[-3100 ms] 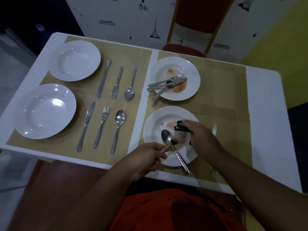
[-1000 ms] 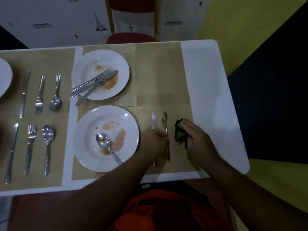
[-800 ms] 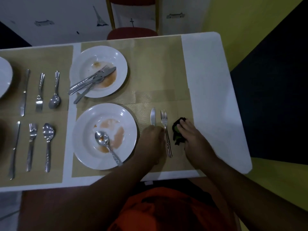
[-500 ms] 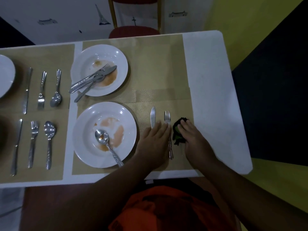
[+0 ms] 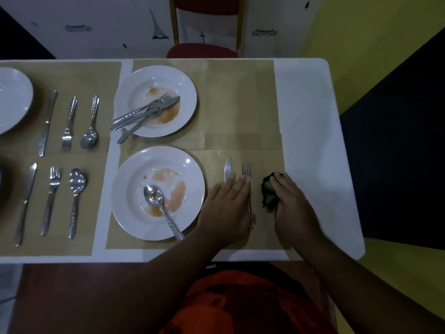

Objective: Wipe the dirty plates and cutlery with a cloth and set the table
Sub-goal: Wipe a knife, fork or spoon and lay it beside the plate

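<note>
Glossy white plate (image 5: pixel 134 189); shiny metal spoon (image 5: pixel 156 201); woven matt placemat (image 5: pixel 216 162).

The room is dim, with soft light falling on a white surface (image 5: pixel 310 141) with rounded corners. Beyond its far edge stands a chair (image 5: pixel 202 50) with a red seat and a gold-coloured frame, pushed close against it. Behind the chair a white wall (image 5: pixel 108 15) carries small dark decals, one an Eiffel Tower (image 5: pixel 157 25). To the right the wall is yellow (image 5: pixel 361 32), with a large dark panel (image 5: pixel 397 165) below it. A reddish-brown floor (image 5: pixel 72 285) shows under the near edge.
</note>
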`<action>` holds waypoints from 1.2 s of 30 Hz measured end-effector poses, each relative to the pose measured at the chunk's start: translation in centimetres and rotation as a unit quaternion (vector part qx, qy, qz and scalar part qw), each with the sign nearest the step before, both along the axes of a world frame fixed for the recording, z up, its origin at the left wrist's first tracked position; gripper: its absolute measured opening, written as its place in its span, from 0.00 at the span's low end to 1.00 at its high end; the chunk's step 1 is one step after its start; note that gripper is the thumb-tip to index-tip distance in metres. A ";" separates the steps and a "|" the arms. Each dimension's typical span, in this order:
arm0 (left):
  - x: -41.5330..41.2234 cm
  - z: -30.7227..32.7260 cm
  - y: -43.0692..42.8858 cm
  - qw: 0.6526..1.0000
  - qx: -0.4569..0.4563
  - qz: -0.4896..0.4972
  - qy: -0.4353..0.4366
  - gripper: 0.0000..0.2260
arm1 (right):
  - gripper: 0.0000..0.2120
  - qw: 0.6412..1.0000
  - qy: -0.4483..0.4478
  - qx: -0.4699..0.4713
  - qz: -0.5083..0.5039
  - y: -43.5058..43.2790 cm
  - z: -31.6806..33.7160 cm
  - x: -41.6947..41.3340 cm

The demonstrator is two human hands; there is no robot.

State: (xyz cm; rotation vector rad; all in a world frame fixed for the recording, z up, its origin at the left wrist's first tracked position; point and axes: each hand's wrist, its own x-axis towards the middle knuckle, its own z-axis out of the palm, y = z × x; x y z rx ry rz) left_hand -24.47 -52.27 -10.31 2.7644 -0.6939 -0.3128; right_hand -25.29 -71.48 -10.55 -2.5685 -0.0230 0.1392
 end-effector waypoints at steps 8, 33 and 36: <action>-3.3 1.5 7.2 0.980 -0.041 0.190 -0.045 0.21 | 0.26 0.992 -0.028 0.068 0.106 7.6 2.7 2.0; -3.3 7.6 18.9 0.613 -0.440 0.525 0.395 0.09 | 0.27 0.947 0.006 0.070 0.315 21.6 4.2 1.3; -3.4 7.5 19.9 0.630 -0.420 0.520 0.394 0.11 | 0.27 0.958 0.035 0.035 0.284 22.3 3.5 2.7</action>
